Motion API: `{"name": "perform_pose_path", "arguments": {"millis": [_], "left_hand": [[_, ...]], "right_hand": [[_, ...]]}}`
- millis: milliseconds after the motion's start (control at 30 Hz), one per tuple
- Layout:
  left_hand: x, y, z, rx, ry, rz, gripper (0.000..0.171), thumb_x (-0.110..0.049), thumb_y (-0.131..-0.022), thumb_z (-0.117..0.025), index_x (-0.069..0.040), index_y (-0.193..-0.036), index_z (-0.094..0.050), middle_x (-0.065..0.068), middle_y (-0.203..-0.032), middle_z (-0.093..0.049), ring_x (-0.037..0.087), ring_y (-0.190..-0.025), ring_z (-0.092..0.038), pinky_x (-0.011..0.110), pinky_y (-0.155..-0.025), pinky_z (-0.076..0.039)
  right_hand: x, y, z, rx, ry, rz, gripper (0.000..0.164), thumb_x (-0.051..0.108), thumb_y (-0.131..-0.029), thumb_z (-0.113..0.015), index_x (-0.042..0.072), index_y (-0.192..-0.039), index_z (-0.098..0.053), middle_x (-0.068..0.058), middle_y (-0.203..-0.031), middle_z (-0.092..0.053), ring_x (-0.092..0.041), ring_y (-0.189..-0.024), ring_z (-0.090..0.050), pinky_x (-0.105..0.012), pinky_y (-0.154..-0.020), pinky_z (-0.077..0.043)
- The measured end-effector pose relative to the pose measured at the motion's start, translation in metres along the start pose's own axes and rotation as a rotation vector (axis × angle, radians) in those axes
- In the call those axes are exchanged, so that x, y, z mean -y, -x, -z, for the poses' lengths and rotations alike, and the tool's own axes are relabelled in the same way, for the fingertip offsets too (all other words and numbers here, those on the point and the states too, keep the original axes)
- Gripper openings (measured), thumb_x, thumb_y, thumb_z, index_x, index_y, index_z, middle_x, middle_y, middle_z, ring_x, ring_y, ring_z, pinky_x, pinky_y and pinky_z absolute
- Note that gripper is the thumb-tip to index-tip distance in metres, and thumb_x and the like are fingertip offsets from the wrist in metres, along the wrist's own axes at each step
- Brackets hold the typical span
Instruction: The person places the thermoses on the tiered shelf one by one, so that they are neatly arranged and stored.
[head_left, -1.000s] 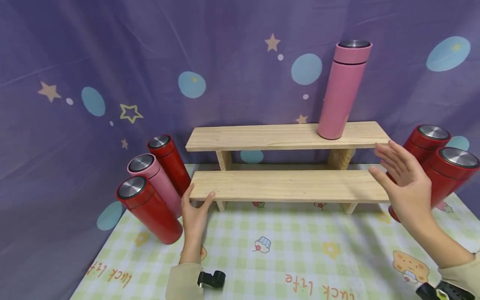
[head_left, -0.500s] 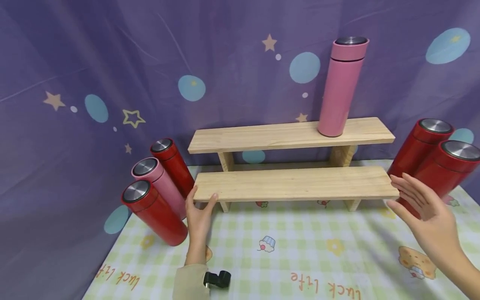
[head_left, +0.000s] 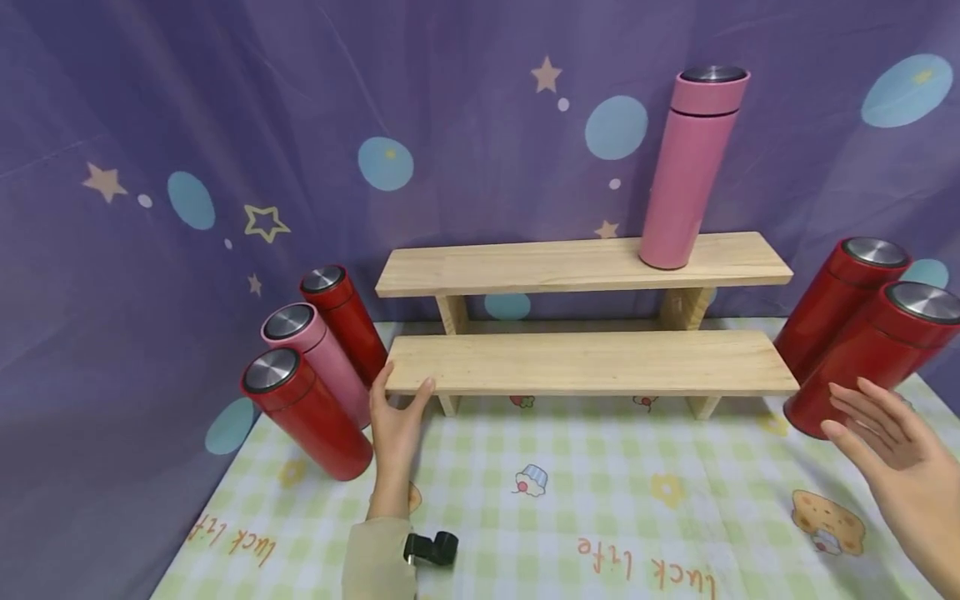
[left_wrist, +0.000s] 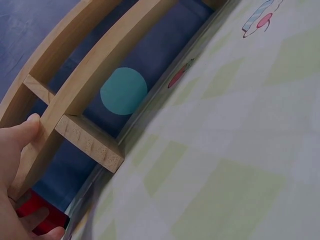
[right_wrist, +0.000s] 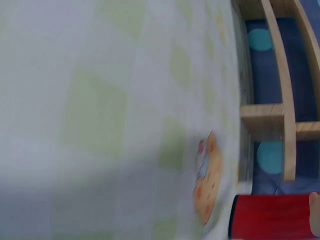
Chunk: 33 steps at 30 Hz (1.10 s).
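My left hand [head_left: 396, 425] grips the left end of a two-tier wooden shelf's lower board [head_left: 592, 362], thumb on the front edge. In the left wrist view, the thumb lies on that board and the other fingers reach around its end. My right hand [head_left: 900, 450] is held open with relaxed fingers, in front of the near red thermos [head_left: 877, 358] at the right; whether it touches is unclear. Nothing lies in its grasp. On the right part of the upper board [head_left: 517, 267] stands a pink thermos [head_left: 693, 167], upright with a steel-topped lid.
Left of the shelf stand a front red thermos [head_left: 311, 417], a pink thermos [head_left: 330, 358] and a rear red thermos [head_left: 347, 321]. Another red thermos [head_left: 832, 308] is behind the near right one. A checked tablecloth [head_left: 600, 492] covers the table; a purple curtain [head_left: 465, 92] hangs behind.
My right hand has moved down and to the right, away from the shelf's right end. The left hand has stayed on the lower board. The view has shifted slightly.
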<state>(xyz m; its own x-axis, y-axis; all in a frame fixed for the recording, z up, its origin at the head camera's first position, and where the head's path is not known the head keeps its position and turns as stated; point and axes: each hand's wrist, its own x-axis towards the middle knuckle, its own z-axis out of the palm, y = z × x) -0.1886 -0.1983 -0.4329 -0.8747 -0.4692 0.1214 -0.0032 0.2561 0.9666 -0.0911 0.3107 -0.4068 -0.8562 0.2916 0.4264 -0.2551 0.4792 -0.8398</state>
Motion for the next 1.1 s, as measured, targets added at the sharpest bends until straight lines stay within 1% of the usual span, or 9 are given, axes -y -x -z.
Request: {"name": "perform_pose_path", "arguments": {"millis": [100,233,300,467,567,600,800,933,1100], "left_hand": [[-0.004,-0.003,-0.001,0.006,0.005,-0.009,0.081,-0.043,-0.084,-0.079,-0.019,-0.15,-0.039,0.005,-0.155,-0.032,0.025,-0.143,-0.028,0.049,-0.113,-0.026],[-0.007,-0.004,-0.001,0.005,0.005,-0.01,0.08,-0.041,-0.084,-0.079,-0.019,-0.15,-0.04,0.007,-0.156,-0.031,0.027,-0.143,-0.028,0.049,-0.114,-0.025],[-0.008,-0.004,-0.001,0.006,0.004,-0.008,0.08,-0.04,-0.085,-0.079,-0.018,-0.15,-0.04,0.009,-0.156,-0.03,0.028,-0.143,-0.028,0.05,-0.114,-0.024],[-0.007,-0.003,-0.001,0.009,0.006,-0.001,0.08,-0.04,-0.085,-0.079,-0.018,-0.15,-0.039,0.009,-0.156,-0.03,0.029,-0.144,-0.027,0.05,-0.114,-0.024],[-0.006,-0.003,-0.001,0.01,0.014,0.001,0.08,-0.04,-0.085,-0.079,-0.017,-0.15,-0.039,0.009,-0.156,-0.03,0.028,-0.144,-0.027,0.05,-0.114,-0.025],[-0.006,-0.002,-0.001,0.008,0.016,0.002,0.08,-0.04,-0.084,-0.079,-0.017,-0.15,-0.039,0.009,-0.156,-0.03,0.028,-0.144,-0.028,0.049,-0.114,-0.026],[-0.005,0.0,0.001,-0.006,-0.003,0.009,0.081,-0.041,-0.084,-0.08,-0.018,-0.15,-0.04,0.009,-0.156,-0.031,0.028,-0.143,-0.028,0.05,-0.114,-0.024],[-0.004,0.001,0.001,-0.012,-0.001,0.016,0.08,-0.041,-0.083,-0.08,-0.018,-0.149,-0.041,0.008,-0.155,-0.032,0.028,-0.143,-0.029,0.05,-0.114,-0.025],[-0.002,0.001,0.0,-0.011,0.005,0.007,0.08,-0.039,-0.083,-0.08,-0.017,-0.149,-0.041,0.008,-0.155,-0.033,0.028,-0.142,-0.029,0.05,-0.113,-0.026]], "right_hand": [[-0.008,-0.001,0.005,-0.039,-0.034,-0.031,0.065,-0.011,-0.093,-0.059,0.012,-0.151,-0.039,0.019,-0.133,-0.057,0.007,-0.117,-0.051,-0.006,-0.096,-0.035],[-0.016,-0.001,0.009,-0.073,-0.205,-0.023,0.063,-0.017,-0.091,-0.057,0.006,-0.148,-0.043,0.015,-0.126,-0.062,0.004,-0.113,-0.055,-0.006,-0.091,-0.038],[-0.02,-0.001,0.01,-0.092,-0.21,-0.036,0.062,-0.018,-0.091,-0.056,0.006,-0.147,-0.043,0.014,-0.127,-0.062,0.003,-0.113,-0.056,-0.006,-0.091,-0.038],[-0.026,-0.002,0.013,-0.161,-0.085,-0.128,0.062,-0.014,-0.092,-0.058,0.011,-0.147,-0.043,0.018,-0.126,-0.059,0.005,-0.114,-0.053,-0.006,-0.093,-0.037],[-0.027,-0.004,0.014,-0.21,-0.077,-0.168,0.062,-0.014,-0.091,-0.059,0.011,-0.146,-0.045,0.017,-0.125,-0.06,0.004,-0.111,-0.054,-0.007,-0.093,-0.038],[-0.028,-0.005,0.014,-0.225,-0.099,-0.177,0.062,-0.015,-0.091,-0.059,0.011,-0.145,-0.046,0.016,-0.124,-0.061,0.003,-0.11,-0.055,-0.007,-0.093,-0.038],[-0.045,-0.012,0.018,-0.249,-0.056,-0.137,0.062,-0.011,-0.091,-0.062,0.014,-0.146,-0.046,0.02,-0.12,-0.061,0.006,-0.108,-0.056,-0.005,-0.091,-0.038],[-0.051,-0.018,0.02,-0.276,-0.017,-0.145,0.061,-0.005,-0.092,-0.063,0.016,-0.146,-0.045,0.021,-0.12,-0.06,0.008,-0.107,-0.055,-0.004,-0.09,-0.038],[-0.045,-0.025,0.02,-0.286,0.019,-0.248,0.062,0.001,-0.095,-0.063,0.019,-0.149,-0.04,0.017,-0.129,-0.054,0.008,-0.113,-0.051,-0.003,-0.094,-0.035]]}}
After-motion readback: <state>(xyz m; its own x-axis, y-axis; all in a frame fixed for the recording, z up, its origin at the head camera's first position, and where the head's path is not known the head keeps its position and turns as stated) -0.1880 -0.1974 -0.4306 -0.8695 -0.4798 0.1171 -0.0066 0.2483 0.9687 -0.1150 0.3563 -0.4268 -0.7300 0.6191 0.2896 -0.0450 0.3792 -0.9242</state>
